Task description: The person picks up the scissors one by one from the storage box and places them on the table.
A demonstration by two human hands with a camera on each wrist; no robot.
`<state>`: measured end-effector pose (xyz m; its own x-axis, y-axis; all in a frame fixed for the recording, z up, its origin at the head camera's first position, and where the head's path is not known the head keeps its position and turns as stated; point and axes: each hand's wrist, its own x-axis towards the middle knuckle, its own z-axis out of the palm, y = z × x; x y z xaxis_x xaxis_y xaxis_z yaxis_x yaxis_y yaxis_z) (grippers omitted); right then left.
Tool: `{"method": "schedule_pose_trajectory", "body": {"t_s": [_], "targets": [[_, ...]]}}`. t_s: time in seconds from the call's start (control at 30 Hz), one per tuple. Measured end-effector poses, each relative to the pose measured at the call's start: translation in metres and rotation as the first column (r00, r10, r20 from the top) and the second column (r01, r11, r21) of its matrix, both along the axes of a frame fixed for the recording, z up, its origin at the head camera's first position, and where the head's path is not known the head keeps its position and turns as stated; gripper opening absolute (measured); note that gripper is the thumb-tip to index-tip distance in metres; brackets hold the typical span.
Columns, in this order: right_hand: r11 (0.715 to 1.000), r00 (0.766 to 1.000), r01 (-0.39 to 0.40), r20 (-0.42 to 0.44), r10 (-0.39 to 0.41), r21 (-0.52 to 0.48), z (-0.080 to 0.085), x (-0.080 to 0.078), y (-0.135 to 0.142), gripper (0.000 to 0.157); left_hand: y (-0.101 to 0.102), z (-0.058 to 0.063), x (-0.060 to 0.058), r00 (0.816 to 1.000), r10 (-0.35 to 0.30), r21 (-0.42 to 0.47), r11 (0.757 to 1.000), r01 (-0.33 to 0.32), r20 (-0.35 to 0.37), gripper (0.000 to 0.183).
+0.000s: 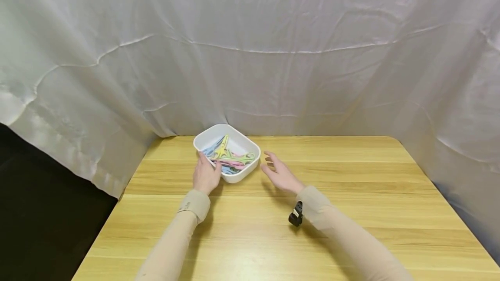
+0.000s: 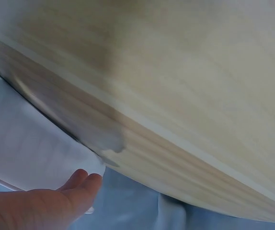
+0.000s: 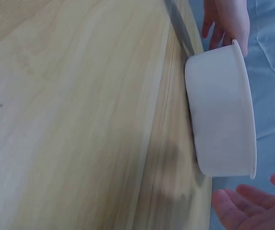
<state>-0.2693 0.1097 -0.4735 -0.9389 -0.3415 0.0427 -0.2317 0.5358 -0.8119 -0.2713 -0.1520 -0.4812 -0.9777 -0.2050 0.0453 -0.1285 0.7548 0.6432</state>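
Observation:
A white plastic bin point(image 1: 239, 176) with rounded corners stands at the back left of the wooden table. Inside it lies a pile of pastel scissors: yellow scissors point(image 1: 221, 147) on top, green scissors point(image 1: 247, 158) to the right, blue and pink ones among them. My left hand point(image 1: 207, 176) touches the bin's near left side, its thumb by the rim and its fingers fairly straight along the wall. My right hand point(image 1: 284, 176) is just right of the bin, fingers spread and relaxed, holding nothing. A gap shows between those fingers and the bin point(image 3: 219, 115) in the right wrist view.
The wooden table point(image 1: 351, 185) stretches to the right and toward me. A pale grey curtain point(image 1: 281, 68) hangs behind the back edge, close to the bin. A dark area point(image 1: 39, 211) lies beyond the left edge. A small black device point(image 1: 296, 214) sits at my right wrist.

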Motion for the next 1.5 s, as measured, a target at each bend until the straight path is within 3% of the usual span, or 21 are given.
{"method": "schedule_pose_trajectory", "body": {"t_s": [0.23,0.4,0.53,0.77,1.17,1.5], "targets": [[0.999,1.0,-0.008,-0.021,0.007,-0.04,0.001,-0.001,-0.003,0.063,0.005,0.001,0.004,0.999,-0.027,-0.005,1.0,0.027,-0.035,0.085],[1.0,0.998,0.002,-0.056,-0.003,-0.015,0.002,-0.002,-0.007,0.063,0.007,0.0,0.006,0.997,-0.04,-0.033,0.999,0.038,-0.071,0.083],[0.997,0.99,0.007,-0.138,0.004,0.081,0.0,-0.005,-0.01,0.062,0.009,0.0,0.007,0.996,-0.043,-0.049,0.998,0.039,-0.082,0.083],[0.964,0.963,0.014,-0.263,0.058,0.265,-0.003,-0.006,-0.01,0.053,0.01,0.002,0.007,0.996,-0.038,-0.07,0.997,0.032,-0.086,0.082],[0.942,0.96,0.023,-0.269,0.072,0.335,-0.003,-0.003,-0.008,0.051,0.004,-0.003,0.001,0.999,-0.012,-0.009,1.0,0.012,-0.05,0.086],[0.929,0.962,0.027,-0.263,0.077,0.369,-0.001,0.003,-0.006,0.051,-0.001,0.001,0.001,1.0,-0.003,0.015,1.0,0.003,-0.005,0.087]]}}
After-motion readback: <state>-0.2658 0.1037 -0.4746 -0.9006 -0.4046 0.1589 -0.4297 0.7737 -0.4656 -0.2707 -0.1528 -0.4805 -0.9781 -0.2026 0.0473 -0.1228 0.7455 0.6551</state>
